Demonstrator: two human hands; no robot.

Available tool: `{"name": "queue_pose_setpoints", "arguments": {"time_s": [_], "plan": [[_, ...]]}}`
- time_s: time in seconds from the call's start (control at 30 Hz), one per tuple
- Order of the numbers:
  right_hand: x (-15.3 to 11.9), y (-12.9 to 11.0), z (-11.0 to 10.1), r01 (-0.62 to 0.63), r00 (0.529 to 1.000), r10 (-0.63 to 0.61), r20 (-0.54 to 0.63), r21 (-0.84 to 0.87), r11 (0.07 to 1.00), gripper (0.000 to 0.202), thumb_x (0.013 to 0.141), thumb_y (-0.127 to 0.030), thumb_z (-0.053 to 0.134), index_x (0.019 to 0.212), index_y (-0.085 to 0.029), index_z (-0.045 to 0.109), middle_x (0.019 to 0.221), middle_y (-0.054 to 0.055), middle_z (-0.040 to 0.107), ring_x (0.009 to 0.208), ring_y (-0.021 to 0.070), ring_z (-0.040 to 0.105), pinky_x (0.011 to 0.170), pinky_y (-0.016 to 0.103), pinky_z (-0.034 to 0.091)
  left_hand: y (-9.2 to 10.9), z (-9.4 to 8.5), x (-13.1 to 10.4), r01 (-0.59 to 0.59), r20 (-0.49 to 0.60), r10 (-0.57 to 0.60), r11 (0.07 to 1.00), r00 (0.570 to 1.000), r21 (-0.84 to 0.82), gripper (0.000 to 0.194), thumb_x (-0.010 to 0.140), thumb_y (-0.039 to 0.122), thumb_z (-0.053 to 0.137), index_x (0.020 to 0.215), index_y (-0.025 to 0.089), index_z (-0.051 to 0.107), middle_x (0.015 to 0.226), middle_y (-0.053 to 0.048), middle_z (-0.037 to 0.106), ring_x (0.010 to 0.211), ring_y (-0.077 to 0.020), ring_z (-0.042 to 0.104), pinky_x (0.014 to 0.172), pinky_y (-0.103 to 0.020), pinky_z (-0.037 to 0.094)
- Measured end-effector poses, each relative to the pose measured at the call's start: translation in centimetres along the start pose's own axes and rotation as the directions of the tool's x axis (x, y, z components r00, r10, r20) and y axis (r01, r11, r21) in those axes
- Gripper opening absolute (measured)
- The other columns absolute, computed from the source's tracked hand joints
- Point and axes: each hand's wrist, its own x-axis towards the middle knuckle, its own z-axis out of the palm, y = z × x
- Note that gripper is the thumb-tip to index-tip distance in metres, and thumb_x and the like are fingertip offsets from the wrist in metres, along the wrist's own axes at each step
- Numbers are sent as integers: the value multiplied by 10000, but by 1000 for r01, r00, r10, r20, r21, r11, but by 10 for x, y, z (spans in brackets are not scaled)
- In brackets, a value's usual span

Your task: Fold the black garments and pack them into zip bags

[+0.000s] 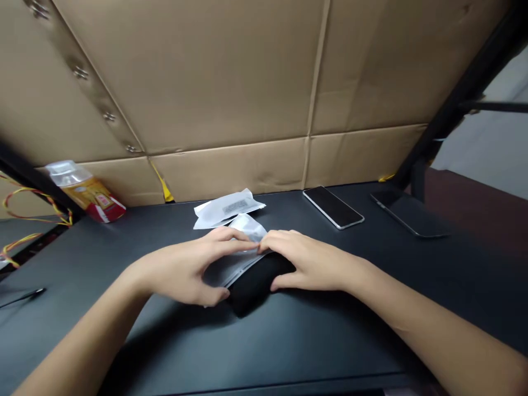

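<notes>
A soft-looking black item (253,286), perhaps folded cloth, lies partly inside a translucent frosted plastic bag (231,267) in front of me. My left hand (190,269) holds the left side of the bag, its thumb low near the bag's mouth and its fingers along the top. From the other side, my right hand (309,261) grips the black item and the bag's upper edge, thumb pressed on the black surface. The fingertips of both hands meet at the top of the bag. A whitish crumpled part of the bag sticks out beyond them.
Behind the bag lies a white packet (229,209) with a printed label. Two phones, one silver-edged (334,208) and one dark (406,213), rest to the right. A bottle (88,190) leans at the back left; a thin black pen-like object (25,297) lies at the left edge.
</notes>
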Motion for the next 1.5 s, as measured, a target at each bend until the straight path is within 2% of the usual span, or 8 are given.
{"name": "queue_pose_setpoints", "arguments": {"time_s": [0.17,0.33,0.5,0.67,0.9,1.13,1.3,1.5], "plan": [[6,1,11,66,991,-80,-107,-132,989,310,965,-288,780,1230,-201,644,1203,59,730,1133,247,668,979,405,468,32,14,6,148,-174,-93,928,980,342,778,816,691,796,1449,276,618,1296,-128,658,1195,-376,598,1007,-517,541],[7,-8,20,49,977,-100,-186,-261,964,356,981,-274,746,1295,-172,612,1213,96,698,1125,276,618,941,422,486,43,37,19,268,-194,-189,762,963,589,380,839,282,734,1202,168,726,1081,-144,698,964,-364,626,819,-527,573],[4,-7,18,80,938,-156,-308,-245,966,271,1031,-196,646,1297,-182,598,1184,101,711,1085,273,641,940,443,526,42,45,19,234,-335,23,671,942,704,395,904,69,526,1243,160,707,1134,-131,696,984,-308,644,816,-440,600],[1,-1,4,63,877,-142,-460,-183,981,284,981,-38,591,1206,-212,588,1145,85,677,1084,261,624,946,426,529,38,50,22,354,-588,146,676,796,646,483,991,247,570,1460,134,540,1207,-171,636,1070,-323,633,888,-462,623],[8,12,5,-80,953,-44,-299,-390,917,216,932,-80,701,1051,-204,571,1068,67,668,973,254,600,834,383,462,10,64,32,280,-488,85,729,869,625,656,873,-21,503,1502,164,478,1148,-122,674,996,-275,646,578,-287,554],[9,27,9,-213,884,-3,-467,-410,887,123,971,-137,659,1056,-200,597,1070,88,646,967,267,614,846,393,488,-9,60,44,236,-630,246,779,737,581,379,1021,347,627,1352,163,610,1197,-157,648,989,-288,624,894,-460,591],[4,35,1,-247,887,77,-455,-327,912,425,922,-402,815,1236,-209,603,1257,107,642,1086,283,656,928,419,537,-25,65,49,184,-682,189,881,707,435,338,1026,130,523,1343,191,623,1115,-101,599,909,-205,630,799,-350,585],[6,29,-4,-286,922,95,-376,-492,822,180,993,-55,580,1103,-181,645,1106,85,685,930,244,655,822,369,486,-31,63,49,47,-718,274,919,640,392,371,1040,102,521,1362,243,638,1043,-46,527,896,-153,596,789,-289,575]]}}
